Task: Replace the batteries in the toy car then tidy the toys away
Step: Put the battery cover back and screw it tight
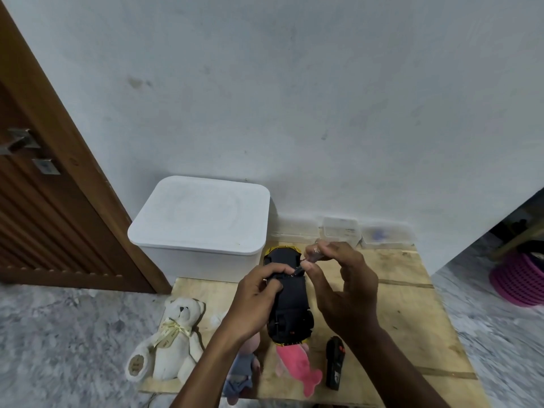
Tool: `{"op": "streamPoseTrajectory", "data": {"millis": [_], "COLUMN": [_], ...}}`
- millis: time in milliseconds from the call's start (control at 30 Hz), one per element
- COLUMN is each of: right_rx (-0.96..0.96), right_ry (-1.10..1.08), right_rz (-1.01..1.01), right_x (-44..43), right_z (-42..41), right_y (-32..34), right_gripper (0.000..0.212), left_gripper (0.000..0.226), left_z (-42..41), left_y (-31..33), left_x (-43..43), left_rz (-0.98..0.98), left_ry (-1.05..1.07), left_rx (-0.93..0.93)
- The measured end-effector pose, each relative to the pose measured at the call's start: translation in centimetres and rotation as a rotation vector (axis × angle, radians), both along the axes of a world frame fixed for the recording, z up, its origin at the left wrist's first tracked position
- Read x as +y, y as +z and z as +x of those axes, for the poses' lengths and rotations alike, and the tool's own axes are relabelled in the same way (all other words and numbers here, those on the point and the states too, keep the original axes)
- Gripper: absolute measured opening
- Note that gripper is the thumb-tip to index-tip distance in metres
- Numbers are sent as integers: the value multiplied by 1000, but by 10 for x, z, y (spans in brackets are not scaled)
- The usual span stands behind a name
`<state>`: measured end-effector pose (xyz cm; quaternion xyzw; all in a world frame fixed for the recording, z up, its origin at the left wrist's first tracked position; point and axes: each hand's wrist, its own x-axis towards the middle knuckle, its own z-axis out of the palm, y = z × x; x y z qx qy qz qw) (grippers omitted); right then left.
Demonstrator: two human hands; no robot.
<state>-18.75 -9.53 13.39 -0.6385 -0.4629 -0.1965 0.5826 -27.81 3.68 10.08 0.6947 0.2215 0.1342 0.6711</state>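
Fingers of the left hand point(256, 293) curl round an upturned black-and-yellow toy car point(291, 307); beside that grip the right hand point(346, 290) pinches a slim screwdriver point(300, 269) (tip on underside).

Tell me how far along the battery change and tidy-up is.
Done: the toy car is belly-up. In hand: the left hand holds it while the right hand pinches a screwdriver-like tool at its underside; no batteries show. Left: the swap, then tidying; the teddy bear, pink plush and remote lie out and the white box has its lid on.
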Motion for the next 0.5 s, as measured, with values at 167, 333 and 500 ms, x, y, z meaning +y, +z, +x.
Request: {"op": "streamPoseTrajectory", "data": {"millis": [167,333,500], "right_rx": [42,22,4], "right_ry": [-17,-7,-77], "right_rz": [-23,-40,-7], "right_x": [-4,-4,-4], "right_z": [1,0,0], "right_y": [-3,-3,-7], "right_gripper": [41,42,43], "left_gripper": [51,51,53], "left_z": [-2,1,2], "left_y": [-4,-9,-8], "left_x": [-3,-4,-4], "left_rz": [-52,-58,-45], "left_ry": [14,21,28], "left_rx": [8,4,-1]}}
